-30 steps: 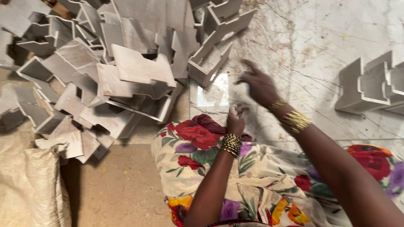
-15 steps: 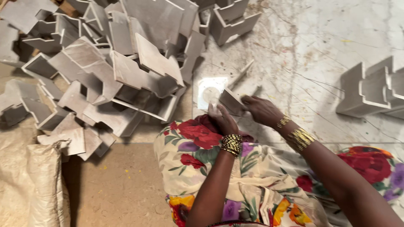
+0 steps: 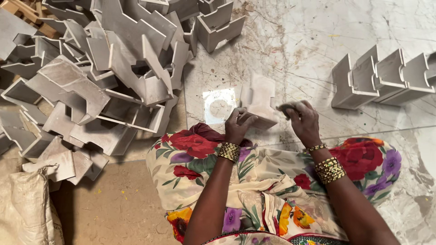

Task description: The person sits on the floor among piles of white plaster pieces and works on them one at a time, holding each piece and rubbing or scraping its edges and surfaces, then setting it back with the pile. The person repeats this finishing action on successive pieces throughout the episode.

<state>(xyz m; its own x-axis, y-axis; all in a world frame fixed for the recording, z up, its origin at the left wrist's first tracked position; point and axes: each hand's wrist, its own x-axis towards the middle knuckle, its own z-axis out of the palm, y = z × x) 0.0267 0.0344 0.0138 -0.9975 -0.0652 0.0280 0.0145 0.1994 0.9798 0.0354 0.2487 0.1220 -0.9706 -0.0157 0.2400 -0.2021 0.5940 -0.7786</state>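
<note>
My left hand (image 3: 238, 127) grips the near edge of a pale grey notched piece (image 3: 259, 102), holding it on the marble floor just beyond my knees. My right hand (image 3: 302, 120) is closed on a small dark scrap, likely a rubbing pad (image 3: 286, 109), at the piece's right edge. Gold bangles circle both wrists. A floral cloth (image 3: 268, 181) covers my lap below the hands.
A large heap of the same grey notched pieces (image 3: 118, 68) fills the left and top. A row of nested pieces (image 3: 381, 77) stands at the right on the marble floor (image 3: 295, 41). A woven sack (image 3: 29, 208) sits bottom left on brown floor.
My right hand reached out to the floor, then came back. Both hands now hold a grey piece in front of my knees, and the view has shifted slightly.
</note>
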